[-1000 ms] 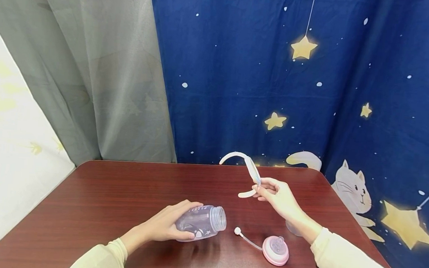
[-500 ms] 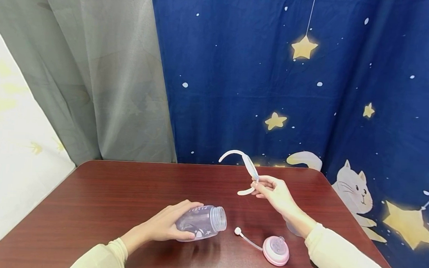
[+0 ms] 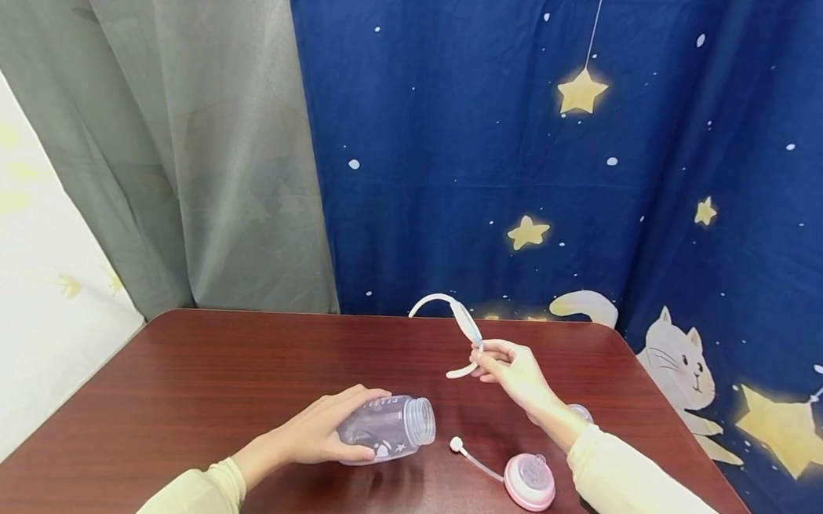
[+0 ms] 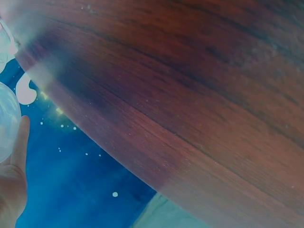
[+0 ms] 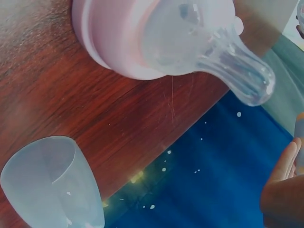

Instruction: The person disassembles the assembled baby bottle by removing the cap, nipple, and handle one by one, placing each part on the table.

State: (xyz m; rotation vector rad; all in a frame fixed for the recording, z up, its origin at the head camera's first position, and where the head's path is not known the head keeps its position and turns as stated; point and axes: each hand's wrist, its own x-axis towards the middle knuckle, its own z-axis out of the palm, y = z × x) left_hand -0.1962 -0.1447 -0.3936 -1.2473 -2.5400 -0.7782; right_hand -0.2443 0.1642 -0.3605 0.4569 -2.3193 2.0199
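Note:
Tilted on its side, a clear baby bottle [image 3: 381, 428] with white markings is gripped by my left hand [image 3: 319, 427], its uncapped threaded neck facing right. My right hand [image 3: 510, 373] pinches a white bottle handle ring [image 3: 464, 321] with two curved arms, held above the table. A pink collar with a clear nipple [image 3: 529, 482] lies on the table below my right forearm, and a straw with a white weighted end [image 3: 456, 444] runs out from it to the left. The right wrist view shows that nipple [image 5: 237, 66] close up.
A translucent cap [image 5: 52, 180] stands on the table beyond the pink collar; in the head view my right forearm partly hides it. The brown table [image 3: 250, 357] ends at a blue star-patterned curtain [image 3: 459, 173] and a grey curtain [image 3: 247, 160].
My right hand has moved a little to the left with the handle ring, uncovering more of the translucent cap. My left hand and the bottle have stayed nearly still.

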